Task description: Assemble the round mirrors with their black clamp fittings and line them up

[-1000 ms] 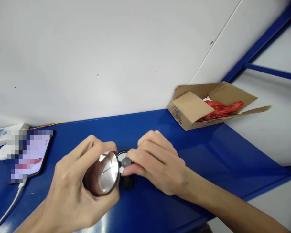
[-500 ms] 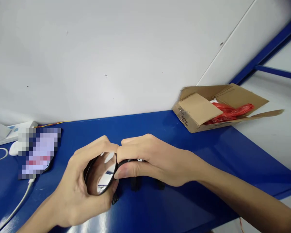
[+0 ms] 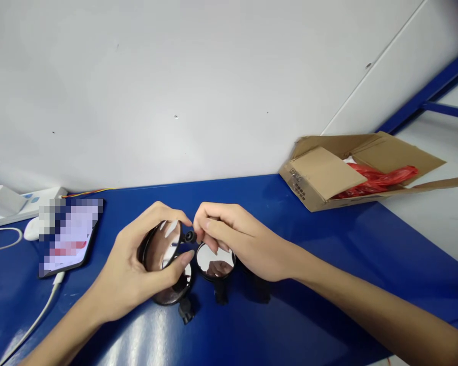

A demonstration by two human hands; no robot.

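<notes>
The hands are close together above the near middle of the desk, both on one piece. The left hand point(image 3: 132, 274) cradles a round black-rimmed convex mirror point(image 3: 161, 245), tilted, with its fingers curled around the rim. The right hand point(image 3: 238, 241) reaches in from the right, its fingertips point(image 3: 197, 220) pinching a small black ball-shaped knob point(image 3: 190, 236) at that mirror's edge.

Below them, on the glossy blue metal desk point(image 3: 320, 244), are two more round mirrors. A left one point(image 3: 174, 296) lies partly under the left hand, beside a black mount point(image 3: 185, 311). A right one point(image 3: 215, 261) sits just beneath the right hand's fingers, with a black stem point(image 3: 220, 293) below it.

Far left lie a smartphone with a pixelated screen point(image 3: 69, 236), a white mouse point(image 3: 32, 229) and a white power strip point(image 3: 23, 204). Far right, an open cardboard box point(image 3: 320, 173) holds a red plastic bag point(image 3: 379, 179).
</notes>
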